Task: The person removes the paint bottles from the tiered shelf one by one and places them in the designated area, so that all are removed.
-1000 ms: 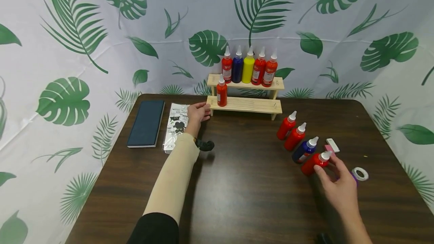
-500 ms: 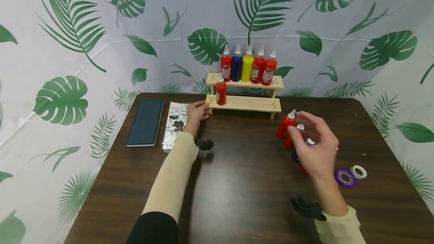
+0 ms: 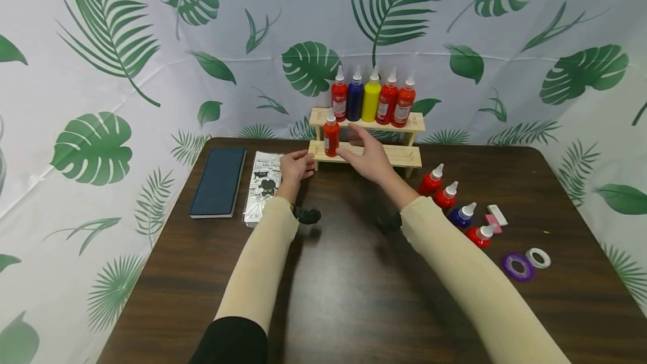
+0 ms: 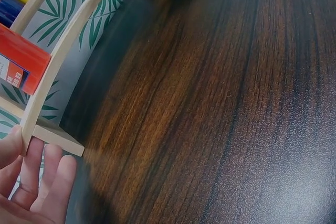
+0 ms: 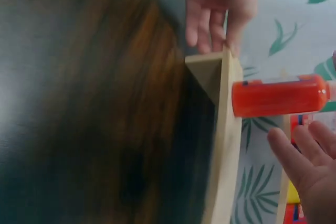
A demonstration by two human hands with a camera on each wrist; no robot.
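Note:
My left hand [image 3: 295,167] pinches the left end of a two-step wooden display stand [image 3: 399,155], its thumb on the lower board and its fingers underneath. On that lower board, towards the left, stands an orange-red squeeze bottle [image 3: 331,138] with a white nozzle. My right hand [image 3: 371,157] reaches in from the right of this bottle, thumb and fingers spread; in the right wrist view its fingers [image 5: 286,150] are apart from the bottle. Along the upper board stand several squeeze bottles: reds, a blue one [image 3: 355,101] and a yellow one [image 3: 371,101].
A slanting row of red bottles [image 3: 430,182] and a blue bottle [image 3: 462,216] stands on the table at right, partly behind my right sleeve. Beyond lie a white-and-pink item [image 3: 497,215], a purple ring [image 3: 507,267] and a white ring [image 3: 529,254]. A navy notebook [image 3: 218,183] and a printed packet [image 3: 254,201] lie left.
My right hand has left the front red bottle of the right-hand row, passed over that row and come leftwards to the stand. My left hand keeps its place on the stand.

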